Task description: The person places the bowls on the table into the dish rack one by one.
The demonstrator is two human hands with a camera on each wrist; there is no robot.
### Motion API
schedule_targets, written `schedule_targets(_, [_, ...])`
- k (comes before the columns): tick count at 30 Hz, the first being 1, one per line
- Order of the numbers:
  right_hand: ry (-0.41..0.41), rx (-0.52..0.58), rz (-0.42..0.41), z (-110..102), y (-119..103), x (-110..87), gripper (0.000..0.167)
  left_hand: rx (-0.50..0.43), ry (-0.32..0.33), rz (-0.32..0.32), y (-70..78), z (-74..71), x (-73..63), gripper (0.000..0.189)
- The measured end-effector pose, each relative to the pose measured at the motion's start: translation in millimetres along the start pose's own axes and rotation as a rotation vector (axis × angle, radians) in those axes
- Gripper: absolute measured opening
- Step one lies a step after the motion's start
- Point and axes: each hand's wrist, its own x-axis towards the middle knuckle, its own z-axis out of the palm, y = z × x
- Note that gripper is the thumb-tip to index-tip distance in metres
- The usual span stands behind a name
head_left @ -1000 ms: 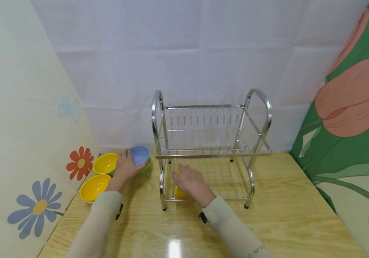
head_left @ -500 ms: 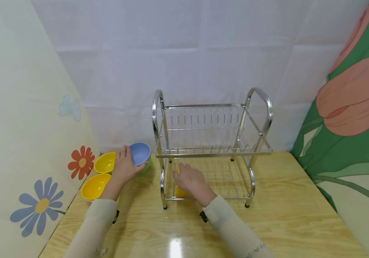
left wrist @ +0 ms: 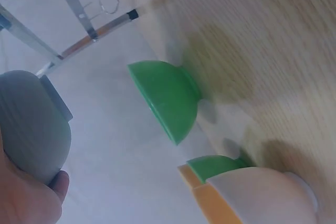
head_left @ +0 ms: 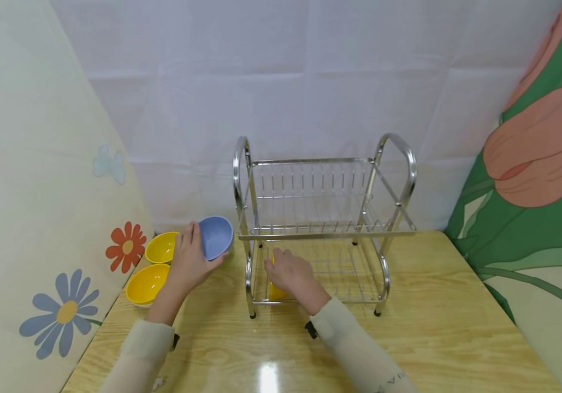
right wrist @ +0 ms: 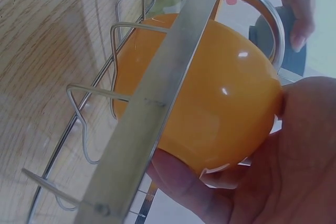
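Note:
My left hand (head_left: 189, 259) grips a blue bowl (head_left: 216, 237) by its rim, tilted, to the left of the rack. In the left wrist view this bowl (left wrist: 34, 124) is up off the table, apart from a green bowl (left wrist: 168, 98) that stands upright there; the head view hides that green one behind the blue. My right hand (head_left: 290, 272) reaches into the lower tier of the metal dish rack (head_left: 327, 237). It holds a yellow bowl (right wrist: 220, 93) on edge, fingers and thumb at the rim, among the rack's wires.
Two yellow-lined bowls stand at the left, a far one (head_left: 161, 248) and a near one (head_left: 147, 285), beside the flowered side panel (head_left: 79, 229). A white cloth (head_left: 305, 98) hangs behind the rack. The wooden table (head_left: 433, 327) extends to the right.
My left hand has lifted the blue bowl off the green bowl and tilted it, moving slightly right. The right hand keeps its place with the yellow bowl.

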Motion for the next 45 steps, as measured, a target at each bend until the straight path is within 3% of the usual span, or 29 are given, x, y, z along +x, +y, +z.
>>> schedule_targets(10, [0.008,0.016,-0.002,1,-1,-1.0,0.064,-0.054,0.022,0.029,18.3,-11.9,-22.9,0.111])
schedule_targets(22, [0.033,0.030,0.022,2,-1,-2.5,0.072,-0.092,0.030,0.031,34.1,-12.5,-54.9,0.111])
schedule_targets(29, [0.062,0.022,0.024,-5,-1,-6.8,0.075,-0.109,0.068,0.058,45.2,-16.6,-65.6,0.114])
schedule_targets(35, [0.098,-0.008,0.030,-15,-2,-11.6,0.073,-0.148,0.061,0.084,57.6,-18.1,-73.7,0.114])
schedule_targets(45, [0.122,0.126,0.006,-32,5,-31.1,0.065,-0.223,0.078,0.171,77.7,-13.4,-79.4,0.118])
